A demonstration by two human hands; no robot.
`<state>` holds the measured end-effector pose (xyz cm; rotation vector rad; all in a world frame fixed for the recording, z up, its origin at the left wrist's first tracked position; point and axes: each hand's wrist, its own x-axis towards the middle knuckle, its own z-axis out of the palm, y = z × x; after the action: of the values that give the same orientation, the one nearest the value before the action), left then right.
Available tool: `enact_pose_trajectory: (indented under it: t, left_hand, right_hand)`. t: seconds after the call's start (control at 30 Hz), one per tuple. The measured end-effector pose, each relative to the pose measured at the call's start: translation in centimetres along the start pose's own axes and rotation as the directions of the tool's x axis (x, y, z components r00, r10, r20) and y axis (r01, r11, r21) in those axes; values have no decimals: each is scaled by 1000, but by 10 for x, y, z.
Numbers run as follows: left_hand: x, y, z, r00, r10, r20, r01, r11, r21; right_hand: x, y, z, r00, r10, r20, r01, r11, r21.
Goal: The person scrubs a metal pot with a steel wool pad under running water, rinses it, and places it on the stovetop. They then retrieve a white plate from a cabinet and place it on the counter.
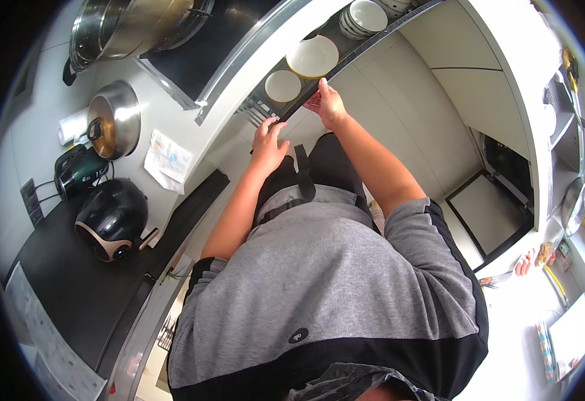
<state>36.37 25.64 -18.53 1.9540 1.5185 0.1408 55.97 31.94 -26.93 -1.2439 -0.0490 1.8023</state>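
An extended drawer holds a white bowl (282, 86), a larger white bowl with a yellow rim (313, 56) and a stack of bowls (363, 19). My right hand (328, 104) is at the drawer's dark front edge (357, 58), thumb over the top and fingers against the outer side. Further along the same edge, my left hand (269, 148) rests its fingertips near the drawer's corner, fingers apart and nothing held. Beside it, a slotted rack (258, 111) shows inside the drawer. The undersides of my fingers are partly hidden.
On the counter at left are a black air fryer (114, 215), a green-black appliance (79, 170), a lidded metal pot (117, 120) and a crumpled paper towel (168, 159). A large steamer pot (127, 30) stands by the dark cooktop (197, 60). An open cabinet door (490, 213) is low at right.
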Motion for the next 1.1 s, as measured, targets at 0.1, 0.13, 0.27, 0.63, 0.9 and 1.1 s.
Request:
enact_pose_trajectory:
  t: [0.1,0.13,0.27,0.63,0.9,1.1]
  left_hand:
    - [-3,0,16,998,29,56,-30,999,12]
    - [-3,1,20,996,40,76,-41,999,2]
    - [-3,3,36,990,100,102,-95,994,-52]
    - [-23,25,47,979,95,181,-94,995,-12]
    - [-32,21,46,944,139,298,-170,982,81]
    - [-43,27,50,951,160,264,-191,977,97]
  right_hand:
    - [-18,-2,-18,999,29,-34,-31,997,-71]
    - [-23,-1,-23,999,30,-44,-33,997,-69]
    - [-35,7,-41,997,41,-63,-45,996,-75]
    - [-58,4,-76,997,69,-29,-73,983,-167]
    - [-66,11,-71,996,-1,-93,-15,986,-166]
    - [-92,13,-74,990,-52,-128,23,976,-217]
